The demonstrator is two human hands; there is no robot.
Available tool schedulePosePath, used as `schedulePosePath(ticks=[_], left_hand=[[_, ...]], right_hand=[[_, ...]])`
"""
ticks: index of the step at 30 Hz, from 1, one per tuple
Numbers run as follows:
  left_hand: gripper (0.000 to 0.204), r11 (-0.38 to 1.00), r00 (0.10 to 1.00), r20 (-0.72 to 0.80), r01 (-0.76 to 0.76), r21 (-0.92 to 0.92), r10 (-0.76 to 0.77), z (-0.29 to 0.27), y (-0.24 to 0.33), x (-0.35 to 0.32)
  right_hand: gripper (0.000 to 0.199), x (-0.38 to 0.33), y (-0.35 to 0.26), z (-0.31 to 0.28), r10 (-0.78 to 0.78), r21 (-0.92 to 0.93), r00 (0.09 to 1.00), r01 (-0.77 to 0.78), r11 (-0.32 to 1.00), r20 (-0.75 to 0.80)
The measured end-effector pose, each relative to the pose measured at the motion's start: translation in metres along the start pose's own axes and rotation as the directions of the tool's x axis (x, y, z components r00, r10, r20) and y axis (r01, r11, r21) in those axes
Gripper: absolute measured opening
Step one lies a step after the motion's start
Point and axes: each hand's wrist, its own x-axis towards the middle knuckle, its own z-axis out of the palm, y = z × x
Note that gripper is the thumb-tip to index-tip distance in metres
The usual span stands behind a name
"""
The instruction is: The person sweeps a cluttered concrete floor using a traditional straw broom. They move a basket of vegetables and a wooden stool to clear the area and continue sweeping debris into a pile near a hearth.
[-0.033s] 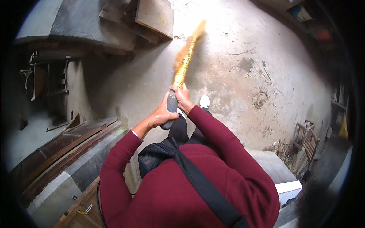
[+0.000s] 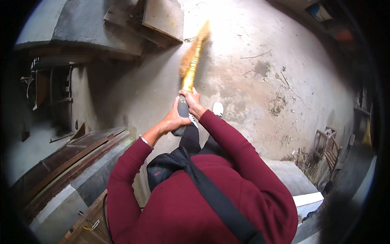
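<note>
Both of my hands are closed around a broom. Its grip end is dark grey, the part beyond is yellow with dark bands, and brown bristles, smeared by motion, fan out on its far and left side over the floor. My left hand wraps the grey end nearest my body, thumb across it. Just ahead of it, my right hand holds the shaft where grey meets yellow. The broom points away from me, leaning slightly right. Below the hands show my feet, one in a white shoe.
Twigs and debris lie on the concrete floor to the right. A wooden board structure stands at the far left. A small wooden rack is at the right, and planks and a ledge run along my left.
The broom's far end has swung a little to the left. My hands keep the same hold and have shifted only slightly.
</note>
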Motion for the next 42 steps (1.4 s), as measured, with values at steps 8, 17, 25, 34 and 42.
schedulePosePath(ticks=[8,17,25,34,42], left_hand=[[0.09,0.998,0.964,0.261,0.036,0.048,-0.047,0.096,-0.004,0.091],[0.09,0.993,0.657,0.751,-0.032,0.11,-0.062,0.162,0.055,0.117],[0.092,0.972,0.905,0.426,-0.101,0.214,0.001,0.051,0.123,0.072],[0.074,0.94,0.999,0.044,-0.002,-0.34,0.018,-0.04,0.115,0.126],[0.066,0.923,0.963,0.268,0.108,-0.369,-0.005,-0.127,0.115,0.232]], right_hand=[[0.034,0.018,-0.028,-0.128,-0.005,0.035,0.989,0.011,0.999,-0.145],[0.047,-0.024,-0.065,-0.229,-0.058,0.219,0.718,0.286,0.933,-0.694],[0.041,0.001,-0.119,-0.096,-0.179,0.141,0.888,0.26,0.955,-0.424],[0.032,0.113,-0.151,0.035,-0.078,-0.277,0.995,0.093,0.956,0.066],[0.023,0.198,-0.175,0.093,0.055,-0.204,0.993,-0.076,0.976,-0.107]])
